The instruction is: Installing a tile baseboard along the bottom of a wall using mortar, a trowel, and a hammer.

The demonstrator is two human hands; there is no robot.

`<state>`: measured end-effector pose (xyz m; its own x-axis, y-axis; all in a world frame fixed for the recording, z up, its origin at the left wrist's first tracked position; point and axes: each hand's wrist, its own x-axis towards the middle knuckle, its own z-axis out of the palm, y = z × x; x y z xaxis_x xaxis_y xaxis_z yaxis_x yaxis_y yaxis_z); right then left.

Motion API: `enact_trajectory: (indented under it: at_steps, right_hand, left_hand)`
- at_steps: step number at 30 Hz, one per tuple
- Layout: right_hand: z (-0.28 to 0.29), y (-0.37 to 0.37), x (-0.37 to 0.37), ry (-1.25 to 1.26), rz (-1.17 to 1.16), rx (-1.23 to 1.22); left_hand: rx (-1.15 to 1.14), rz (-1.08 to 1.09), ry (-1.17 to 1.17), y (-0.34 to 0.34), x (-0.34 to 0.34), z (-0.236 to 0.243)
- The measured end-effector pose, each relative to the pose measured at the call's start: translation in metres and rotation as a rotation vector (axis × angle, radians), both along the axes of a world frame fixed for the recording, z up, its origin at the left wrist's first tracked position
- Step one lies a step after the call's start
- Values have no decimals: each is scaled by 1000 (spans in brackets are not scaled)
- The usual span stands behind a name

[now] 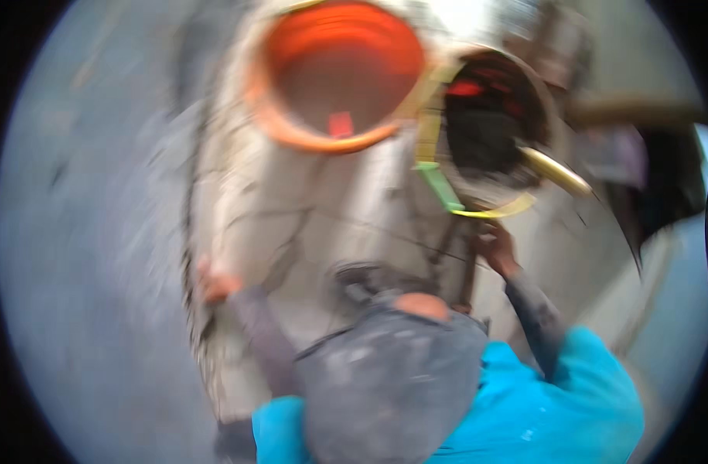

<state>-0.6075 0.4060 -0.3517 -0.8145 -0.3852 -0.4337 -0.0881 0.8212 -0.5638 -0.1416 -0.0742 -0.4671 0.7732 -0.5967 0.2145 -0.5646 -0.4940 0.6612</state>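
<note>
The whole view is smeared by motion. My left hand [214,282], on a dark sleeve, rests near the left edge of a pale cracked concrete slab [292,201]; its fingers are too blurred to read. My right hand [497,247] is raised to the lower edge of a dark round container [489,116], right under its yellow-green band [446,189]. Whether it grips the band I cannot tell. An orange bucket [338,77] stands beside that container, farther up the slab.
A brass-coloured curved piece [555,170] sticks out at the dark container's right. Grey floor [91,232] lies to the left of the slab. Dark objects [663,170] sit at the right. A grey cloth [392,379] and blue shirt [555,410] fill the bottom.
</note>
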Motion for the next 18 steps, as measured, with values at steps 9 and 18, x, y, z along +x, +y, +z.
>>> enact_trajectory:
  at_steps: [9, 18]
  right_hand:
    - [-20, 4, -50, 691, 594, 268]
    - [17, 37, -107, 38, 651, 380]
  left_hand:
    - [-357, -213, 521, 25, -99, 52]
    - [-380, -155, 604, 34, -129, 78]
